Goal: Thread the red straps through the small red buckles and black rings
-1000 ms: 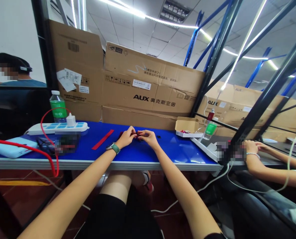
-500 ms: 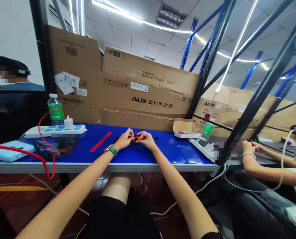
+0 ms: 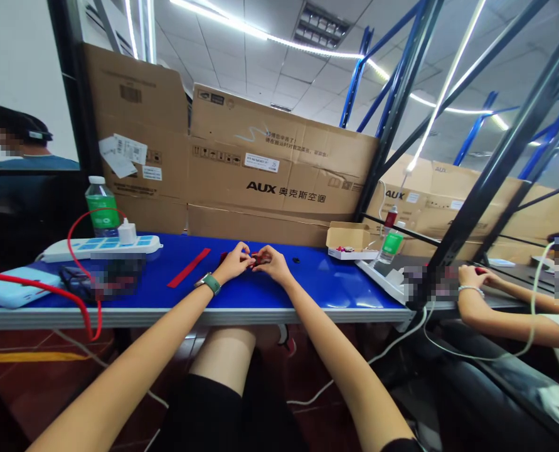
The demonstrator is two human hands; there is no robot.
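Above the blue tabletop (image 3: 260, 294), my left hand (image 3: 232, 263) and my right hand (image 3: 274, 265) meet fingertip to fingertip. Both pinch a small red piece (image 3: 255, 258), perhaps ribbon or cloth; the fingers cover most of it and its exact kind is unclear. A flat red strip (image 3: 189, 268) lies slanted to the left of my left hand. Another bit of red shows just behind that hand, partly hidden by it. A small black piece (image 3: 296, 260) rests on the table right of my right hand.
A small open carton (image 3: 349, 253) with little red items stands at the back right, near a bottle (image 3: 392, 243). On the left are a white power strip (image 3: 95, 249), another bottle (image 3: 103, 216), a light-blue case (image 3: 18, 287) and a red cable (image 3: 79, 304). A co-worker's hands (image 3: 472, 277) are farther right.
My fingers have shifted slightly around the small red piece, and the dark part seen between them before is now hidden. The camera view has moved a little.
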